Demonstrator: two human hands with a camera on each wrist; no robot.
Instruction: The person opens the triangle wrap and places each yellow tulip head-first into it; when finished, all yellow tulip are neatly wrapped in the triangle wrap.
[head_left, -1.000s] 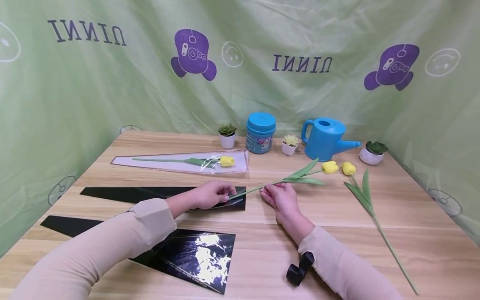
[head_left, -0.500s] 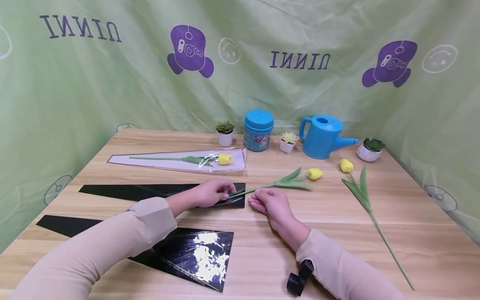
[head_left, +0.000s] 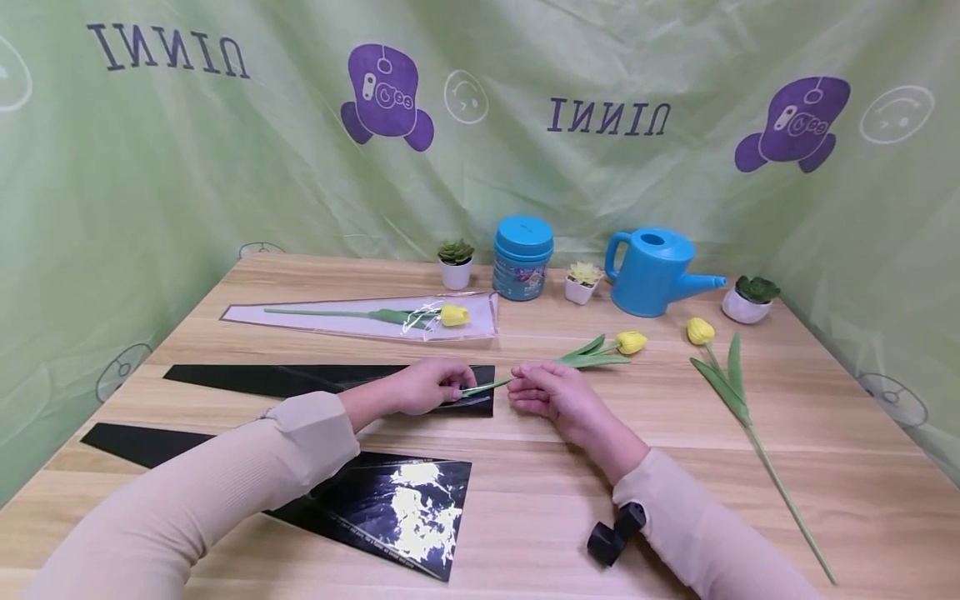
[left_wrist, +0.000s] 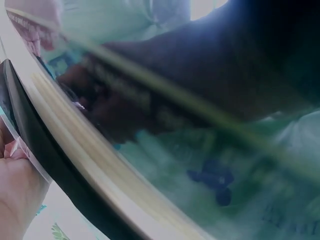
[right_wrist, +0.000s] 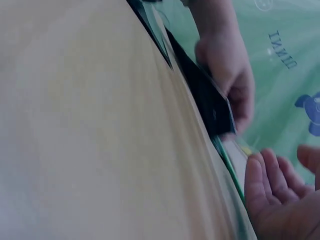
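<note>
My left hand [head_left: 431, 386] pinches the open end of a black flower sleeve [head_left: 300, 377] on the table. A yellow artificial tulip [head_left: 630, 342] lies with its stem running into that end under the left fingers; the stem's lower part is hidden. Close behind the leaves, my right hand [head_left: 558, 400] overlaps the stem, its thumb [right_wrist: 309, 156] apart from the loosely bent fingers in the right wrist view. Glossy black film and reflections fill much of the left wrist view, with the left hand [left_wrist: 20, 195] at its lower left edge.
A second black sleeve [head_left: 420, 508] lies nearer, under the left forearm. Behind, a white-backed sleeve [head_left: 337, 325] holds one tulip; another tulip [head_left: 750, 433] lies at right. Small potted plants [head_left: 455, 273], a blue jar [head_left: 522, 258] and a blue watering can [head_left: 652, 271] line the back.
The tulip has shifted left, its stem sliding further into the sleeve. My right hand went left with it, then a little back to the right along the stem. The left hand stays in place.
</note>
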